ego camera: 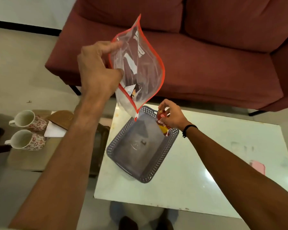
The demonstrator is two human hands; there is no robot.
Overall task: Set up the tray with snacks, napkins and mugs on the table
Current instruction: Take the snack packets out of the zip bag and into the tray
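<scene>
A grey perforated tray (123, 156) sits at an angle on the white worktop (206, 171), near its far left corner, with only a scrap of clear wrapping and a small dark bit showing on its floor. The right hand (171, 113) is at the tray's far right corner, its fingers closed in a pinch on the top of a red and yellow snack packet (162, 125), which stands tilted with its lower end against the tray's rim. A black band circles the right wrist. The left hand (96, 68) is raised above the tray's far left corner and grips the side of a clear zip pouch with an orange-red edge (140, 63), thumb and fingers curled around the plastic; the pouch hangs with its lowest corner and white zip pull just above the tray rim (dark wrapped items show through the plastic, though what they are cannot be told). Off the worktop to the left, on a lower surface, two white mugs with a red floral pattern (27, 130) lie on their sides, mouths facing the camera, one just beside the other. Next to them rests a white napkin stack (54, 130) with a brown flat piece (61, 117) lying partly over it. A dark red sofa (206, 55) stands behind the worktop.
</scene>
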